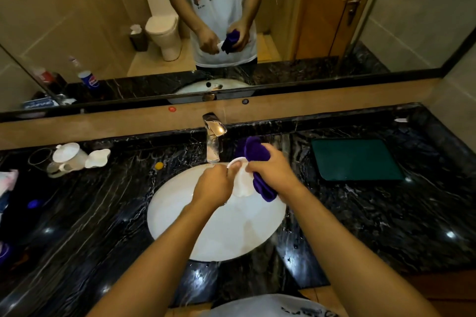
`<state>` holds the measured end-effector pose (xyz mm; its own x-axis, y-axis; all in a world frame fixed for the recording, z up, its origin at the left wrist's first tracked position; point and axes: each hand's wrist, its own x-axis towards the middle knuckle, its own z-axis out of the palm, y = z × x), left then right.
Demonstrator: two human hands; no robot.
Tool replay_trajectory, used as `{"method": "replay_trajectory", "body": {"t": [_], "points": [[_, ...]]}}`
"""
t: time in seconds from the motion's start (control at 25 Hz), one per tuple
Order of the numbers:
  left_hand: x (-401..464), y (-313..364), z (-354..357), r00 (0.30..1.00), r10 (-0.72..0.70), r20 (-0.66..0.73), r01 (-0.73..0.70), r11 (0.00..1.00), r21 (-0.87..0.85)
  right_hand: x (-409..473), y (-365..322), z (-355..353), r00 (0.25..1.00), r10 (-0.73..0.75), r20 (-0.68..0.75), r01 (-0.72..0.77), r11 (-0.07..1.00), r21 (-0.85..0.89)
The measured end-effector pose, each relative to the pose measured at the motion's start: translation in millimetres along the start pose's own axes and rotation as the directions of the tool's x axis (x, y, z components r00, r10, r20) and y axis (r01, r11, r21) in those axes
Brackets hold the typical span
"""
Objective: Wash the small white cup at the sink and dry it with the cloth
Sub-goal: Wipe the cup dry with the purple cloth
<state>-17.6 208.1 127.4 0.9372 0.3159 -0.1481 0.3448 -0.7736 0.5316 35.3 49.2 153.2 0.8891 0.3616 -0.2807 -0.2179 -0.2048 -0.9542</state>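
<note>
1. Two bare forearms reach forward from the lower edge of the view and meet above the white oval sink (180, 226), just in front of the chrome tap (213, 136).
2. The left hand (213, 185) is seen from the back, knuckles up, with its fingers curled round the near side of the small white cup (240, 181); the fingertips themselves are hidden behind the cup.
3. The right hand (270, 165) lies just beside the left hand, fingers bent and clasping the purple cloth (257, 153), which it presses against the cup's right side.
4. The cup is held in the air over the far half of the basin, between the two hands. Its round rim shows as a thin white arc at the top, and its body is plain white and partly covered by fingers and cloth.
5. The cloth is bunched; one fold rises above the right hand's knuckles, and another hangs below the palm.
6. The sink is set in a black, white-veined marble counter (360, 213); a white teapot (69, 157) stands at far left and a dark green mat (358, 159) lies at right.
7. The mirror (103, 20) behind the tap reflects the same grip.
</note>
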Motion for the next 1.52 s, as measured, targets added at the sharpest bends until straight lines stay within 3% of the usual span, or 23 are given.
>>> {"method": "replay_trajectory", "body": {"t": [0.08, 0.16, 0.24, 0.32, 0.44, 0.52, 0.56, 0.64, 0.72, 0.8, 0.88, 0.92, 1.0, 1.04, 1.12, 1.16, 1.28, 1.36, 1.48, 1.52], "points": [[-4, 7, 12, 0.98, -0.199, -0.027, 0.19, 0.962, -0.195, -5, 9, 16, 0.981, -0.002, -0.192, 0.022, 0.994, 0.105], [-8, 17, 22, 0.921, -0.385, 0.053, 0.374, 0.839, -0.396, -12, 19, 32, 0.935, -0.015, -0.355, 0.073, 0.986, 0.149], [-10, 19, 25, 0.894, -0.424, 0.147, 0.438, 0.755, -0.487, -17, 23, 34, 0.913, -0.044, -0.405, 0.119, 0.98, 0.162], [-10, 12, 14, 0.943, -0.307, 0.131, 0.332, 0.814, -0.476, -13, 19, 19, 0.942, -0.049, -0.333, 0.109, 0.98, 0.164], [-4, 2, -4, 1.0, 0.011, 0.009, -0.009, 0.982, -0.189, -5, 1, -13, 0.998, -0.058, -0.036, 0.06, 0.995, 0.081], [-4, 6, -8, 0.998, 0.057, 0.036, -0.05, 0.985, -0.166, -1, -5, -24, 0.993, -0.036, 0.114, 0.034, 0.999, 0.021], [-5, 10, -5, 0.999, 0.024, 0.022, -0.019, 0.979, -0.203, 0, -4, -24, 0.994, -0.032, 0.102, 0.031, 0.999, 0.015], [-8, 23, 9, 0.987, -0.152, -0.058, 0.124, 0.934, -0.336, -1, 2, -9, 0.995, -0.053, -0.089, 0.058, 0.996, 0.063], [-11, 40, 23, 0.925, -0.376, -0.046, 0.303, 0.808, -0.506, -6, 15, 15, 0.936, -0.006, -0.352, 0.069, 0.983, 0.168], [-12, 44, 30, 0.911, -0.413, 0.023, 0.355, 0.752, -0.556, -12, 28, 25, 0.884, 0.052, -0.464, 0.086, 0.959, 0.271], [-11, 33, 24, 0.97, -0.237, 0.045, 0.23, 0.851, -0.472, -10, 34, 11, 0.921, 0.056, -0.385, 0.049, 0.966, 0.256], [-8, 24, 18, 0.991, -0.13, 0.044, 0.136, 0.901, -0.412, -9, 32, -2, 0.959, 0.036, -0.28, 0.022, 0.98, 0.2], [-1, 11, 5, 0.997, 0.023, 0.079, 0.003, 0.951, -0.31, -5, 24, -23, 0.999, 0.007, -0.045, -0.004, 0.997, 0.076], [2, 10, 3, 0.995, 0.047, 0.091, -0.02, 0.963, -0.269, -2, 20, -26, 1.0, 0.008, -0.001, -0.008, 0.998, 0.061], [2, 18, 9, 0.999, -0.035, 0.024, 0.04, 0.963, -0.265, 0, 14, -15, 0.994, 0.008, -0.109, 0.006, 0.991, 0.131], [0, 26, 15, 0.989, -0.147, -0.027, 0.129, 0.931, -0.342, -2, 14, -2, 0.975, 0.016, -0.221, 0.026, 0.982, 0.186], [-7, 43, 31, 0.909, -0.417, 0.005, 0.329, 0.71, -0.623, -11, 23, 32, 0.889, 0.067, -0.453, 0.071, 0.957, 0.281], [-8, 36, 25, 0.937, -0.338, 0.083, 0.31, 0.703, -0.64, -10, 28, 25, 0.904, 0.058, -0.425, 0.069, 0.958, 0.278], [-2, 15, 5, 0.994, -0.048, 0.098, 0.082, 0.919, -0.386, 1, 15, -14, 0.993, 0.02, -0.116, -0.006, 0.993, 0.117], [2, 13, 3, 0.998, -0.008, 0.067, 0.028, 0.954, -0.298, 4, 9, -21, 1.0, 0.008, -0.029, -0.006, 0.998, 0.061]]}}
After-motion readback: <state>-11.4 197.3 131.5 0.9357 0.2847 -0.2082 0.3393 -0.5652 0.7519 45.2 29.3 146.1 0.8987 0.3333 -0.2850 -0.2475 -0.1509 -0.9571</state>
